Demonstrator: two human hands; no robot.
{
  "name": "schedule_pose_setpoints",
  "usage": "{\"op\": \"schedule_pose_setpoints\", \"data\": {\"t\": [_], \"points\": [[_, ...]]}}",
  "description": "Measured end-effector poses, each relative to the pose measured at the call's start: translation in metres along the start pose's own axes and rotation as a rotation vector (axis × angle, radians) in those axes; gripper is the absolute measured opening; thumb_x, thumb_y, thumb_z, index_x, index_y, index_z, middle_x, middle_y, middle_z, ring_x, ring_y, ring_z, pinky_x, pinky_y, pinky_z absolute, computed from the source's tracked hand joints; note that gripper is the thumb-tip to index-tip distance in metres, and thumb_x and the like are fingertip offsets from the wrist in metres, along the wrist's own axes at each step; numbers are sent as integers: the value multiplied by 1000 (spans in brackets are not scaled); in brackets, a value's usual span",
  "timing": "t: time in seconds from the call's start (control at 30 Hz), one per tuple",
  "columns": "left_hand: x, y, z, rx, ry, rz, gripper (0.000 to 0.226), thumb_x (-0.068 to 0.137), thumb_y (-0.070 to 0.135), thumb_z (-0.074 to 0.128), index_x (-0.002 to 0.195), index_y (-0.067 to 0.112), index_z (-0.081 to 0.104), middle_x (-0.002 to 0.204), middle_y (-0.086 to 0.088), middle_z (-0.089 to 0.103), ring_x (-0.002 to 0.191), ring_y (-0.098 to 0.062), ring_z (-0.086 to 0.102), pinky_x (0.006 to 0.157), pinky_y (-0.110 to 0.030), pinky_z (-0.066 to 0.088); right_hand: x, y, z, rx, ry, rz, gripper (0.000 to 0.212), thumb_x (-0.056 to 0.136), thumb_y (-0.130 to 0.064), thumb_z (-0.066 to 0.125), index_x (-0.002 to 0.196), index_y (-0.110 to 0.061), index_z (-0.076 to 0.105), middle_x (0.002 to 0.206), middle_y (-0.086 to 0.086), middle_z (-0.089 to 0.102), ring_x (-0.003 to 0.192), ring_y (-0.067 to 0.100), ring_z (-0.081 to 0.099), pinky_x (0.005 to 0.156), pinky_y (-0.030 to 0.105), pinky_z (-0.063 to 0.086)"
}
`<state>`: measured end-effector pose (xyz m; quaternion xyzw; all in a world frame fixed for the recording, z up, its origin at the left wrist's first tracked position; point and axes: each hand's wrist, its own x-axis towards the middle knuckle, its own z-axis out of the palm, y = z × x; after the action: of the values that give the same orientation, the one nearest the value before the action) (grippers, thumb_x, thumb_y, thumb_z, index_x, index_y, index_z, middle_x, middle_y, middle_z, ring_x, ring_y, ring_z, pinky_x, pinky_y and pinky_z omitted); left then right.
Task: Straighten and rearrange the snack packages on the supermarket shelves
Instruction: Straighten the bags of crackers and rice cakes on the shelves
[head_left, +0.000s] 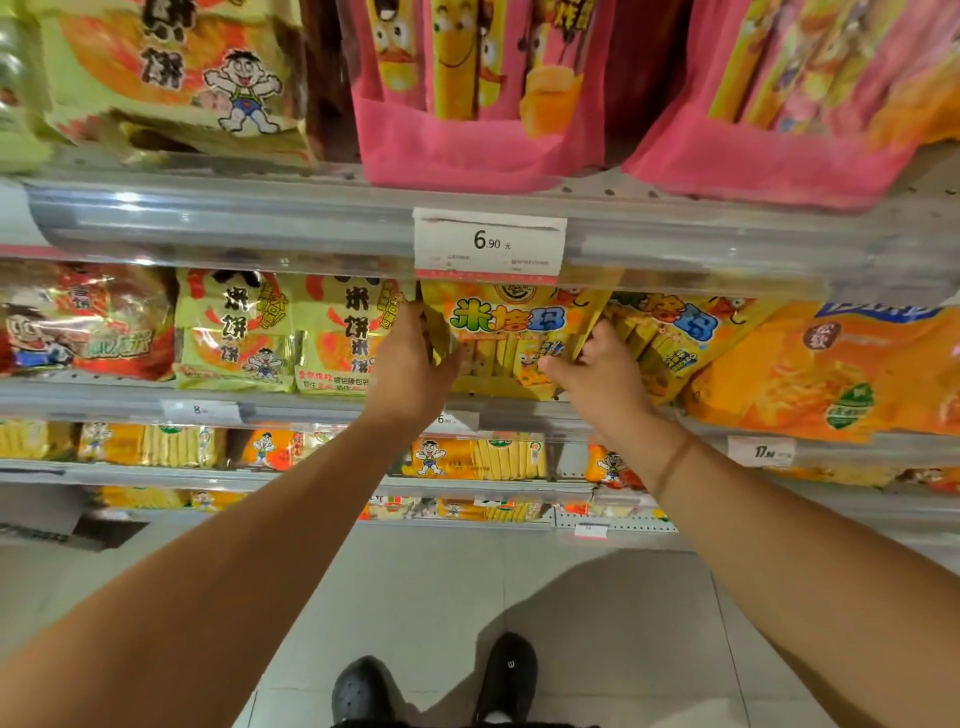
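A yellow snack package (506, 332) with green and blue lettering stands on the middle shelf (311, 402), directly under the 6.90 price tag. My left hand (413, 353) grips its left edge, with the thumb across the front. My right hand (597, 364) grips its right edge, the thumb pressed on the lower front. A second package of the same kind (675, 338) leans just behind my right hand.
Yellow-green rice cracker packs (234, 332) sit left of the held package, a red pack (78, 322) further left. Large orange bags (831, 374) fill the right. Pink packages (483, 104) stand on the shelf above. Lower shelves hold several more yellow and orange packs.
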<state>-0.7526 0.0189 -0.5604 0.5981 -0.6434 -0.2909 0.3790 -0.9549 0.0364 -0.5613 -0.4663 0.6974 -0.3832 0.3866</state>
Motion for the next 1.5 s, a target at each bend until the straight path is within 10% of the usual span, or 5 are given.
{"op": "schedule_pose_setpoints", "data": {"t": [0.37,0.53,0.73,0.9,1.5], "points": [[-58,-26,-24,120,0,1,61,89,14,67,143,18,38,139,-3,46,124,-13,45,99,-27,39,-59,32,9,7,230,-197,60,85,-4,68,131,-31,41,132,-6,46,124,21,50,96,31,47],[-106,-74,-61,344,-40,-165,51,86,8,67,135,6,51,136,-13,50,125,-30,47,101,-32,38,-96,35,59,-128,-69,-511,56,82,4,63,127,-24,46,142,-3,40,136,18,39,111,43,38],[-119,-119,-129,445,-13,-233,61,85,8,69,141,7,47,144,-14,44,131,-31,43,108,-39,37,-94,2,126,-255,-229,-546,48,86,2,60,130,-13,49,144,3,40,135,9,32,108,9,23],[-93,-166,-194,561,-32,-107,71,83,9,69,146,5,38,153,-23,30,140,-41,28,113,-49,29,-94,-19,179,-594,-202,-653,60,84,-4,59,142,-8,44,155,7,31,145,25,23,118,36,20],[-23,-244,-258,914,-353,185,77,100,35,39,152,29,-18,158,0,-31,146,-24,-26,117,-45,-9,-124,-62,263,-963,-184,-326,88,88,-21,56,156,-15,0,164,2,-9,150,18,-10,122,35,1]]}}
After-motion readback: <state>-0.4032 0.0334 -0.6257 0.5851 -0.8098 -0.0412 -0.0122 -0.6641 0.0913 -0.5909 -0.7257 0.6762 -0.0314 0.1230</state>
